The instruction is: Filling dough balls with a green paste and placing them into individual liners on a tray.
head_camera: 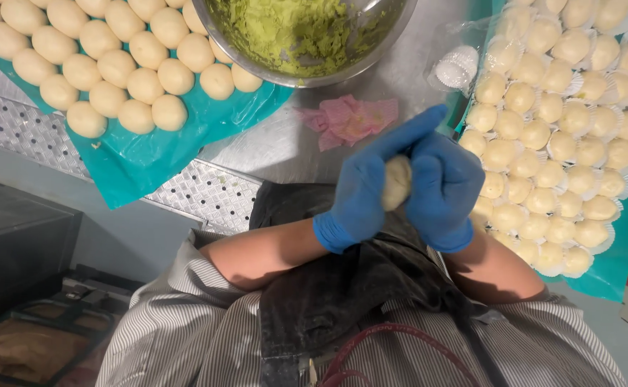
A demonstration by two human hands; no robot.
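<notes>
Both hands wear blue gloves and are cupped together in front of my dark apron. My left hand (360, 188) and my right hand (443, 190) close around one pale dough ball (398, 180), which shows between the palms. My left index finger points out toward the right above the ball. A steel bowl (371, 51) smeared with green paste stands on the metal table beyond my hands.
Several plain dough balls (117, 68) lie in rows on a teal plastic sheet (127, 168) at the left. At the right, several balls in white paper cups (543, 136) fill another teal sheet. A pink cloth (346, 120) and a stack of paper cups (456, 66) lie between.
</notes>
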